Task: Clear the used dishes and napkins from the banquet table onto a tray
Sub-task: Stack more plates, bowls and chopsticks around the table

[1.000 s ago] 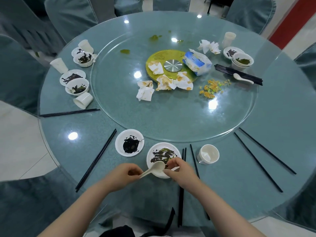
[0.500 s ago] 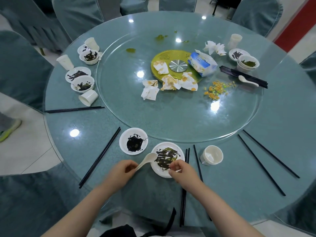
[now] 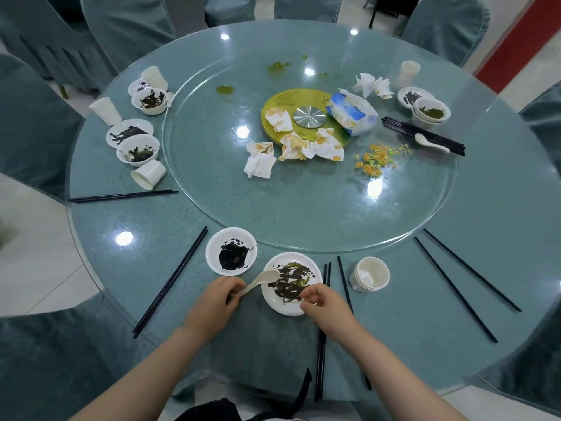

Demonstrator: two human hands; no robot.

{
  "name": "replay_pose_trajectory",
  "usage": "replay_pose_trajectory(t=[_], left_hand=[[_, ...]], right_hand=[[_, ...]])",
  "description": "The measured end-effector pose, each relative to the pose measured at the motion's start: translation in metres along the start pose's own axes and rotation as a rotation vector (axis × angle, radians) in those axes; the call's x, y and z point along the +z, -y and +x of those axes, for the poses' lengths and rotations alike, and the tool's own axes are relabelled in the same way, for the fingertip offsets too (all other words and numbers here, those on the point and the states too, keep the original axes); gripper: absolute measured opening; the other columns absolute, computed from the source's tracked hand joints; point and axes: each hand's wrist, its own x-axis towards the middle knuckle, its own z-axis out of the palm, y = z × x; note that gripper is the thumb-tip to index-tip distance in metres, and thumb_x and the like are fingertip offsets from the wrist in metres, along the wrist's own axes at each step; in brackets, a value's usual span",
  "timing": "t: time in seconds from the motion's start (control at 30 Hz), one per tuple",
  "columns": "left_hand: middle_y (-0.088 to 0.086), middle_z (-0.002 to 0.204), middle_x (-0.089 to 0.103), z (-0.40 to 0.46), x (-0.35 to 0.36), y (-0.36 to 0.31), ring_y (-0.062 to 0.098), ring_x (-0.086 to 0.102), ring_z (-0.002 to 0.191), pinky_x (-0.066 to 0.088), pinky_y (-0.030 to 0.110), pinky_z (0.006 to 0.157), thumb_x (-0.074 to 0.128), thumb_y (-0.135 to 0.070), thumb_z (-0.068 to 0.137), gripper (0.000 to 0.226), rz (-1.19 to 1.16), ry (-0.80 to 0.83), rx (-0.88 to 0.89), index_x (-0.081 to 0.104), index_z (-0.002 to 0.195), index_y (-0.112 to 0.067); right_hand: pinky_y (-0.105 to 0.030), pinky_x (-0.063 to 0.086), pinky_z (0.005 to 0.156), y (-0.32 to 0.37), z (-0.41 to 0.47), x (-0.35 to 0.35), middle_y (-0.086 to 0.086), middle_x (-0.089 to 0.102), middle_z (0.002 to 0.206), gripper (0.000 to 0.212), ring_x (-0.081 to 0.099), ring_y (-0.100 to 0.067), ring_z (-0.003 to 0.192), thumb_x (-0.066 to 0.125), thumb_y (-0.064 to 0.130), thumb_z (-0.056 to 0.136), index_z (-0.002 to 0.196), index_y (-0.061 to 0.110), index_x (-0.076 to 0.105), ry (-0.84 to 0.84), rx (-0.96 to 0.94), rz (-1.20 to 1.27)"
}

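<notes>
2 hands at table's near edge, left hand (image 3: 216,302) grip holding spoon (image 3: 261,281); right hand (image 3: 322,305) grip pinching plate (image 3: 285,305) rim

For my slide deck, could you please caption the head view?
Left hand holds a white spoon beside a sauce-smeared plate, whose near rim the right hand grips.
</notes>
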Motion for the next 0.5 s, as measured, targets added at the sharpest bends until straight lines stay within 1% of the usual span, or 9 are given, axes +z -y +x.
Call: replay_pose_trajectory(t=[0.1,0.2,0.27,0.33,0.43,0.5], left_hand=[[-0.013,0.086,0.056,-0.001,0.002,0.006,0.004,0.050,0.080,0.041,0.018,0.073,0.061,-0.006,0.083,0.016,0.098,-0.045,0.131,0.063,0.092,-0.019],[-0.009,0.087,0.055,-0.002,0.004,0.013,0.013,0.051,0.075,0.044,0.025,0.066,0.049,-0.017,0.081,0.015,0.209,-0.040,0.245,0.059,0.092,-0.022],[-0.007,0.087,0.054,-0.001,0.005,0.014,0.015,0.050,0.072,0.043,0.027,0.063,0.048,-0.020,0.081,0.013,0.286,-0.019,0.305,0.055,0.091,-0.023],[-0.005,0.088,0.054,-0.002,0.008,0.017,0.017,0.050,0.072,0.042,0.027,0.064,0.048,-0.021,0.084,0.010,0.342,0.011,0.361,0.052,0.092,-0.024],[-0.006,0.090,0.055,-0.003,0.011,0.022,0.016,0.051,0.073,0.038,0.026,0.066,0.047,-0.024,0.086,0.008,0.372,0.031,0.392,0.051,0.093,-0.026],[-0.007,0.090,0.055,-0.003,0.011,0.023,0.016,0.051,0.074,0.041,0.027,0.067,0.047,-0.025,0.087,0.007,0.369,0.030,0.399,0.051,0.093,-0.027]], right_hand=[[-0.019,0.046,0.060,0.000,0.000,0.000,0.006,0.058,0.079,0.011,0.053,-0.005,0.067,0.064,0.012,0.086,0.095,0.018,0.065,0.001,0.006,-0.008],[-0.016,0.045,0.059,-0.002,0.000,0.000,0.004,0.060,0.081,0.012,0.054,-0.005,0.068,0.064,0.013,0.086,0.096,0.019,0.065,0.001,0.013,-0.028],[-0.015,0.045,0.058,-0.003,0.000,-0.001,0.004,0.060,0.081,0.011,0.054,-0.005,0.068,0.064,0.014,0.086,0.095,0.020,0.065,0.000,0.021,-0.036],[-0.014,0.043,0.057,-0.004,0.001,-0.001,0.004,0.060,0.079,0.011,0.053,-0.005,0.065,0.064,0.014,0.085,0.093,0.021,0.065,-0.003,0.028,-0.036],[-0.018,0.045,0.059,-0.005,0.002,0.000,0.004,0.060,0.078,0.012,0.053,-0.005,0.064,0.065,0.013,0.084,0.090,0.024,0.065,-0.005,0.033,-0.029],[-0.019,0.045,0.061,-0.004,0.003,0.000,0.003,0.061,0.079,0.012,0.054,-0.006,0.065,0.065,0.014,0.084,0.089,0.024,0.065,-0.007,0.035,-0.032]])
